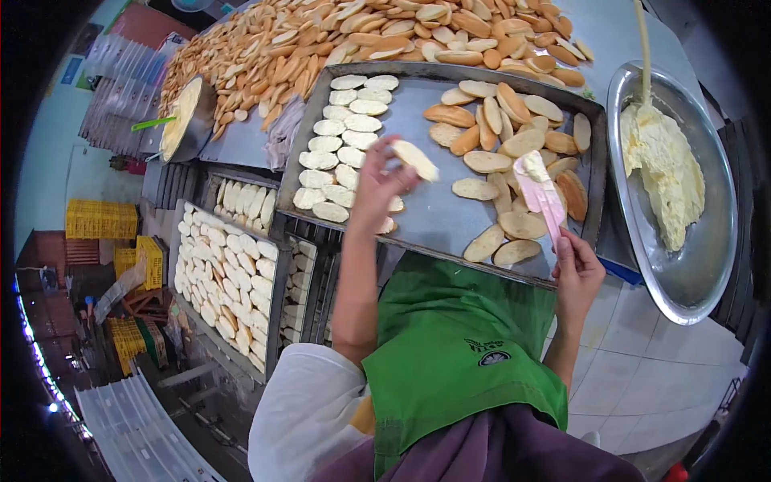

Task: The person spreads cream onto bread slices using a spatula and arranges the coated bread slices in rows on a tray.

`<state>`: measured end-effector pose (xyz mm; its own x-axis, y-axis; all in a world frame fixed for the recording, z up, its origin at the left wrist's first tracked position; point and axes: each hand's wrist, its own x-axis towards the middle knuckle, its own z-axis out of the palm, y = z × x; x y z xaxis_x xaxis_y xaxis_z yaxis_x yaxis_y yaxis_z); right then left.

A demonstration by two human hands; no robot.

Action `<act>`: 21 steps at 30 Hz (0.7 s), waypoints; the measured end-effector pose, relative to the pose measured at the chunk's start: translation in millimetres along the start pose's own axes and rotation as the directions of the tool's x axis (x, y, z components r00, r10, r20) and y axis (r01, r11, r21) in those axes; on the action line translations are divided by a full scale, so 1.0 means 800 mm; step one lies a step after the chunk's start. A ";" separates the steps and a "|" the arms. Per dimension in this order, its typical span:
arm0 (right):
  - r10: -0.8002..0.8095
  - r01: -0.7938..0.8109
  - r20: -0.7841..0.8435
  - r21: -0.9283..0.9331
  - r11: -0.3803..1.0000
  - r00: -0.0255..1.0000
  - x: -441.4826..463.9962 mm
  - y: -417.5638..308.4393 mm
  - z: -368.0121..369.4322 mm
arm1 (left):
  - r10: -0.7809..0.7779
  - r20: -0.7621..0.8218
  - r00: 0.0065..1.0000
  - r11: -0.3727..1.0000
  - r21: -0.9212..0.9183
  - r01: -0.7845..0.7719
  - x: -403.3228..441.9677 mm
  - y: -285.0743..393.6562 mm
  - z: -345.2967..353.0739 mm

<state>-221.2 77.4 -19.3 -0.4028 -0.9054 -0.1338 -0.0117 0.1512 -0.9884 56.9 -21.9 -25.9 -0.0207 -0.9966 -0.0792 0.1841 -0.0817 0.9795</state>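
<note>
A slice point(418, 161) is pinched by the left hand point(377, 183), a spatula point(540, 193) by the right hand point(579, 267); the tray point(426, 218) is bare near centre.

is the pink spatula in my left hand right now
No, your right hand holds the pink spatula, while your left hand holds a bread slice.

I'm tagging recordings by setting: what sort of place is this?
Probably a bakery or bread workshop: a heap of bread slices covers part of the table, a metal bowl holds pale creamy spread, and trays of slices stand at the left.
</note>
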 end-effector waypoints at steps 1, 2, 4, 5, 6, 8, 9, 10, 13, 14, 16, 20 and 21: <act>-0.004 0.004 -0.011 -0.001 1.000 1.000 0.000 0.003 -0.002 | 0.029 -0.058 0.998 0.998 0.053 -0.026 0.010 -0.001 -0.020; -0.005 0.005 -0.011 0.000 1.000 1.000 0.000 0.004 -0.003 | 0.062 -0.112 0.992 0.993 0.106 -0.050 0.019 -0.002 -0.038; 0.003 -0.003 -0.017 0.002 1.000 1.000 0.000 0.005 -0.004 | 0.020 -0.107 0.994 0.976 0.220 0.004 0.038 -0.005 -0.071; 0.004 -0.004 -0.017 0.004 1.000 1.000 -0.001 0.005 -0.004 | -0.022 -0.106 0.994 0.942 0.330 0.056 0.044 -0.008 -0.085; 0.002 -0.002 -0.016 0.015 1.000 1.000 -0.001 0.005 -0.003 | -0.020 -0.104 0.994 0.941 0.333 0.054 0.049 -0.011 -0.093; 0.001 0.000 -0.020 0.027 1.000 1.000 -0.001 0.005 -0.003 | -0.060 -0.071 0.996 0.827 0.555 0.090 0.058 -0.021 -0.108; 0.004 -0.003 -0.026 0.037 0.999 1.000 -0.002 0.005 -0.003 | -0.044 -0.088 0.995 0.787 0.611 0.089 0.060 -0.025 -0.111; 0.009 -0.007 -0.033 0.045 0.999 0.999 -0.003 0.004 -0.004 | -0.045 -0.084 0.995 0.787 0.611 0.087 0.062 -0.029 -0.114; 0.029 -0.026 -0.046 0.062 0.998 0.998 -0.005 0.001 -0.008 | -0.034 -0.134 0.990 0.621 0.774 0.126 0.064 -0.036 -0.119; 0.030 -0.027 -0.046 0.059 0.998 0.999 -0.005 0.001 -0.009 | 0.018 -0.083 0.996 0.502 0.863 0.063 0.065 -0.038 -0.120; 0.038 -0.035 -0.062 0.056 0.998 0.997 -0.005 0.001 -0.011 | 0.062 -0.026 0.998 0.370 0.929 0.001 0.064 -0.044 -0.126; 0.038 -0.033 -0.080 0.064 0.997 0.996 -0.006 -0.001 -0.016 | 0.203 0.026 0.979 0.154 0.986 -0.058 0.057 -0.036 -0.108; 0.053 -0.047 -0.088 0.064 0.997 0.995 -0.006 -0.004 -0.016 | 0.255 -0.001 0.967 0.116 0.993 -0.029 0.055 -0.032 -0.093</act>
<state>-231.1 86.8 -14.7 -0.4815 -0.8580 -0.1790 0.0664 0.1680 -0.9836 124.7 -64.3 -68.7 0.0284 -0.9845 0.1732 -0.9538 0.0252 0.2995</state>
